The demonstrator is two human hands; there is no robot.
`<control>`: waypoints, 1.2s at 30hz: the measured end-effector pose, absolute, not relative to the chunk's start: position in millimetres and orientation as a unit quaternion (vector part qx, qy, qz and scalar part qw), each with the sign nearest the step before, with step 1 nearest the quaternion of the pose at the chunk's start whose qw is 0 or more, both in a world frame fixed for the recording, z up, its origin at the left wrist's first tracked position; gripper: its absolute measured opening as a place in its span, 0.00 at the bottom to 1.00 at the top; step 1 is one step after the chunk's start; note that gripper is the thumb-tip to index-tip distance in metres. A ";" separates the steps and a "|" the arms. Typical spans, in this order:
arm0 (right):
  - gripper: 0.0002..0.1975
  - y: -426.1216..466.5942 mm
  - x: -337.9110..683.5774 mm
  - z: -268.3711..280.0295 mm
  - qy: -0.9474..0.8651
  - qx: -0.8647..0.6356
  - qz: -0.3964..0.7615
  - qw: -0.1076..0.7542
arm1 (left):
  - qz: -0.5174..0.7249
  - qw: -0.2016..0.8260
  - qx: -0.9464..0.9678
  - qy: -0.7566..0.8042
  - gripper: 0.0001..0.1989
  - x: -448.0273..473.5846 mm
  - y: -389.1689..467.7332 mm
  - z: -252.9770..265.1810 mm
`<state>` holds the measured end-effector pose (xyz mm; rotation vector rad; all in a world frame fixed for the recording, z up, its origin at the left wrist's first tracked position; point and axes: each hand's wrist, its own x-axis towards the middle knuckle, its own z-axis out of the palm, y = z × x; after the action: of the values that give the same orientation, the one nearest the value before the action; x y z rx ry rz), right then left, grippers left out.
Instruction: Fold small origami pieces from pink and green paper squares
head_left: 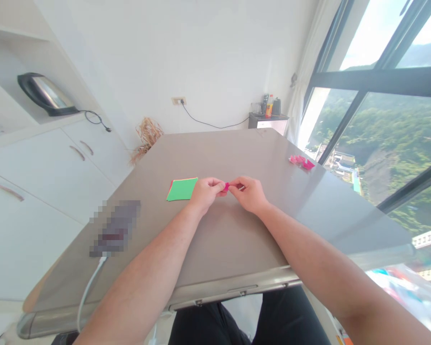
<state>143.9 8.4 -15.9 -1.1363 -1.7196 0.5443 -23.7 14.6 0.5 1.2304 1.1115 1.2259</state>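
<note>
Between my two hands is a small piece of folded magenta paper (227, 186), pinched from both sides just above the grey-brown table (230, 239). My left hand (209, 192) is closed on its left side, thumb on top. The fingertips of my right hand (249, 192) grip its right edge. Fingers cover much of the paper, so its exact shape cannot be made out. A stack of coloured paper squares (181, 189), green on top, lies beside my left hand. Several folded pink paper pieces (302, 162) sit at the table's far right edge.
A blurred-out dark device (117, 227) with a white cable (86, 287) lies on the table's left. An electric kettle (48, 93) stands on a shelf. Behind the table is a small cabinet (269, 122) with bottles. Large windows (380, 96) line the right side.
</note>
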 end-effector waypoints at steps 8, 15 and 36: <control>0.07 8.3 147.1 -3.6 -0.632 -0.502 0.369 0.461 | 0.495 0.458 0.564 0.477 0.06 -22.4 15.7 -4.5; 0.03 6.3 147.3 -2.8 -0.645 -0.503 0.363 0.446 | 0.431 0.323 0.669 0.512 0.03 -18.2 9.6 -4.0; 0.03 7.2 149.8 -3.5 -0.656 -0.492 0.360 0.444 | 0.402 0.204 0.747 0.488 0.08 -20.2 3.4 3.3</control>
<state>149.8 7.2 -3.5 -1.2206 -1.6261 0.8923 -20.2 3.4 3.3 2.0835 1.3623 1.1207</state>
